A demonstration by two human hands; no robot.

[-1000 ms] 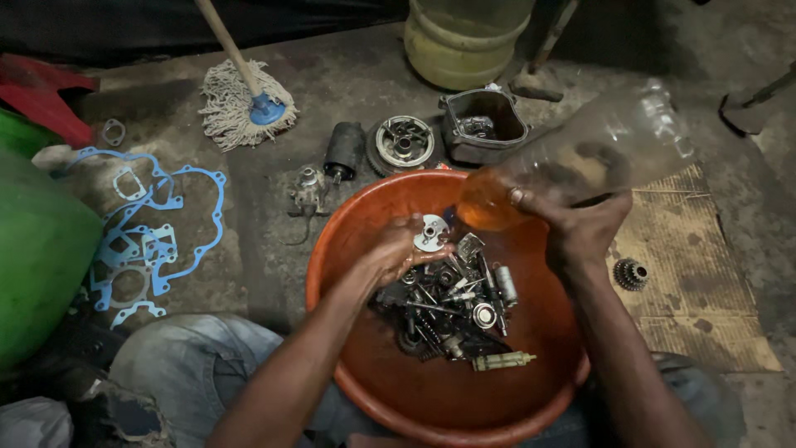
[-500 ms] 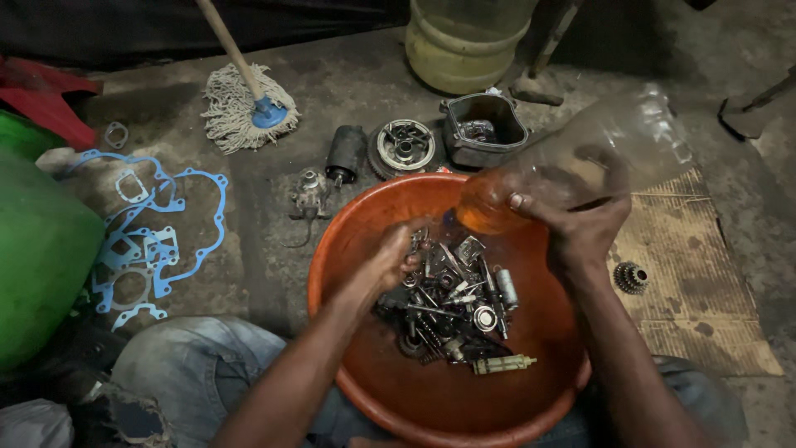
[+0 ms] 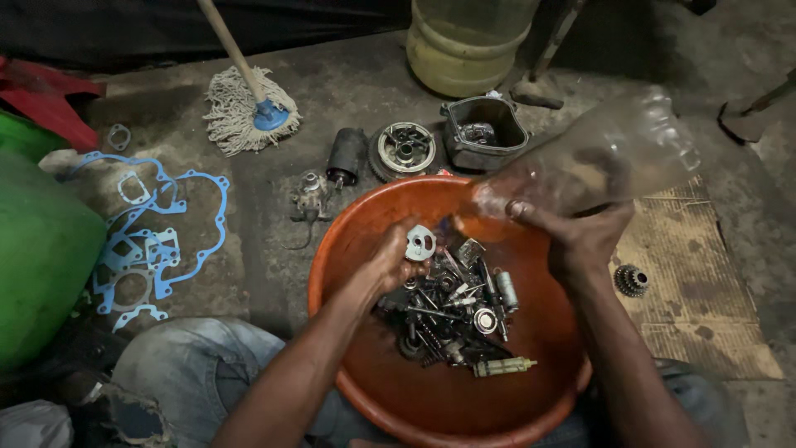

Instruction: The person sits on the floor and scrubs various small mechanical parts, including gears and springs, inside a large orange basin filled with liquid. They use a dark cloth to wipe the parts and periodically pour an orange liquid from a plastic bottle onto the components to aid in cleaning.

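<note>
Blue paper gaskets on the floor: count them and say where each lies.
About 5, all left of the orange plastic basin: one large blue paper gasket outline, and smaller cut-outs at and. They overlap, so some may be hidden.

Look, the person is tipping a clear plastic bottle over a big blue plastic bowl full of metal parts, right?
Not quite: the head view shows the round plastic bowl is orange, not blue. The rest holds: the right hand tips the clear plastic bottle over it, and small metal parts lie piled inside.
</note>
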